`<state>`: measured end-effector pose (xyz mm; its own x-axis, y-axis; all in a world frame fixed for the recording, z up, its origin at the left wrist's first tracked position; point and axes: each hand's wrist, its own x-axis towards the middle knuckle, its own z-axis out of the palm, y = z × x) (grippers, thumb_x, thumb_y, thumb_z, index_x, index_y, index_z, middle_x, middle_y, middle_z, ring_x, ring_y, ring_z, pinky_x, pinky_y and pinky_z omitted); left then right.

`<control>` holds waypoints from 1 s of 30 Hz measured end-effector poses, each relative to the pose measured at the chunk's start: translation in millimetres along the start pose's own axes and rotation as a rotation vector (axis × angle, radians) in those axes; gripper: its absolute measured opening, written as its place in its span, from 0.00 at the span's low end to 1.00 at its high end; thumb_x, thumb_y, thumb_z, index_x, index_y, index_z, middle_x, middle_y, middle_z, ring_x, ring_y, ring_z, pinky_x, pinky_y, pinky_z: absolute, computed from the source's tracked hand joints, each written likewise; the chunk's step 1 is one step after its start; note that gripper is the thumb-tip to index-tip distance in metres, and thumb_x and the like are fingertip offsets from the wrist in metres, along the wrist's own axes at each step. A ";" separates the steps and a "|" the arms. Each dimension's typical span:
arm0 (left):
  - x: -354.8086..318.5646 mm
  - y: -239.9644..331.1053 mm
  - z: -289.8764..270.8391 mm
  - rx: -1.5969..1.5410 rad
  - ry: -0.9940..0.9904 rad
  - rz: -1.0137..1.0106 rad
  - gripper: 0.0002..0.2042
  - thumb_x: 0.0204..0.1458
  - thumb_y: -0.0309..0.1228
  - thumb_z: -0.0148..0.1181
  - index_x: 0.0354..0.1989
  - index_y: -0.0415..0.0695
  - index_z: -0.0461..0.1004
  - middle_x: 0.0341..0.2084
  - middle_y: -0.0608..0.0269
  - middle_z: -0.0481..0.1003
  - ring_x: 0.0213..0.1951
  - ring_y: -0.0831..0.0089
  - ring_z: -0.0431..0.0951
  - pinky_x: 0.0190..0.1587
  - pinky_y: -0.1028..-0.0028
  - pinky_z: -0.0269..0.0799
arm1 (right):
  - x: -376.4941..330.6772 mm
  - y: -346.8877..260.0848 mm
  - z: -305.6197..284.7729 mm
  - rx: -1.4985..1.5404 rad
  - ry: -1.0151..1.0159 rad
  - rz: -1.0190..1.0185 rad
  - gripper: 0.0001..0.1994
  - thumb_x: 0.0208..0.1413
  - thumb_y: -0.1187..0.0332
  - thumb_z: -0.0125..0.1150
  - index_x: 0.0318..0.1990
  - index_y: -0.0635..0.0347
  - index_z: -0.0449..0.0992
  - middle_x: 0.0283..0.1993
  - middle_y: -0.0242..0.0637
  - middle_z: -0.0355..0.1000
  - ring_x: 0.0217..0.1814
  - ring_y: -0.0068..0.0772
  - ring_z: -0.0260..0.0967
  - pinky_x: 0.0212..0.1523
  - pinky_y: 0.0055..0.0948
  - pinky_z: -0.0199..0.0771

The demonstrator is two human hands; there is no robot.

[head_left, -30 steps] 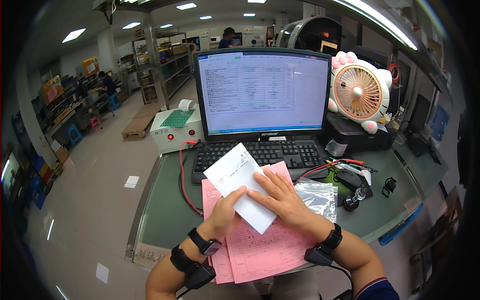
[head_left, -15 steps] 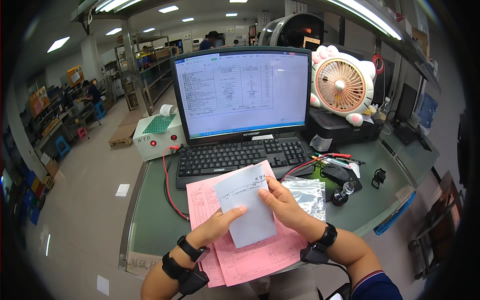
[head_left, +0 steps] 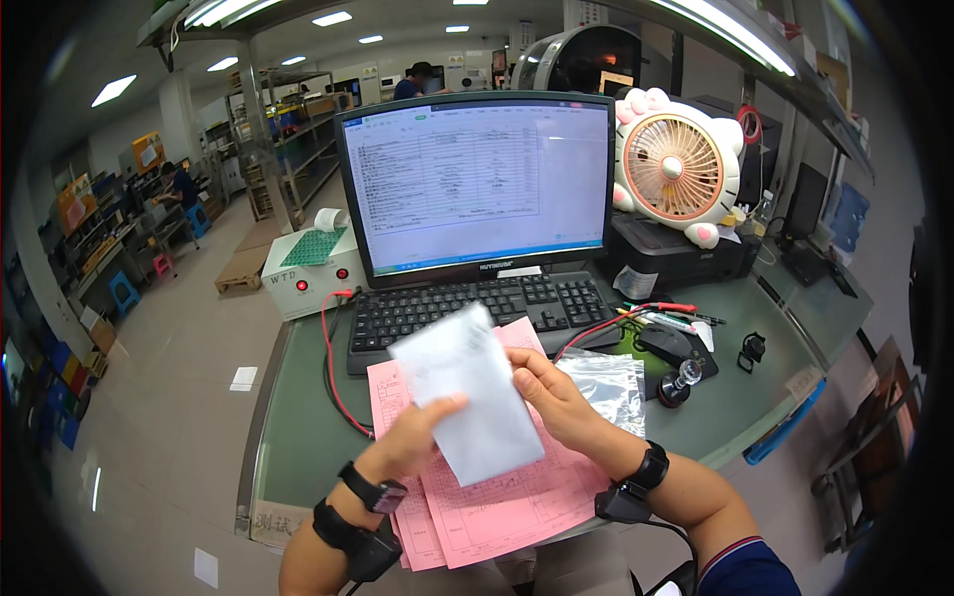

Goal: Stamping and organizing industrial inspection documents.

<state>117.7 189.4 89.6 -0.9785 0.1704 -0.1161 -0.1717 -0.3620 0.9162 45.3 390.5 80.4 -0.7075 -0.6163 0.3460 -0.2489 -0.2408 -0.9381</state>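
White paper sheet (head_left: 469,397), blurred, frame center, long axis tilted upper-left to lower-right, pinched betw. left hand (head_left: 412,442) & right hand (head_left: 552,397), above pink forms (head_left: 517,502) on counter (head_left: 298,437).

Brightly and evenly lit from ceiling tubes (head_left: 740,38) and panels (head_left: 331,18) overhead; extra glow from the monitor (head_left: 477,184). Soft, faint shadows under the hands, none hard. Mild glare on the clear bag (head_left: 606,382) and on the floor (head_left: 179,328) at left. Motion blur on the white sheet (head_left: 472,402), print unreadable; sharp elsewhere near centre. Strong fisheye bending of shelves and desk edge (head_left: 260,397) toward the rim, black vignette in all corners, detail softer far back.
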 end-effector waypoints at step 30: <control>14.0 -10.9 -27.5 0.308 0.163 0.356 0.22 0.63 0.34 0.49 0.62 0.34 0.62 0.56 0.54 0.68 0.59 0.67 0.67 0.61 0.69 0.62 | 5.3 6.0 -5.7 -0.472 0.046 0.121 0.17 0.56 0.60 0.67 0.44 0.66 0.77 0.35 0.38 0.79 0.39 0.26 0.78 0.40 0.24 0.75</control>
<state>102.7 170.5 67.4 -0.9797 -0.0693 0.1883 0.1936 -0.0803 0.9778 36.3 390.0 76.4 -0.7756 -0.5827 0.2426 -0.4283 0.2035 -0.8804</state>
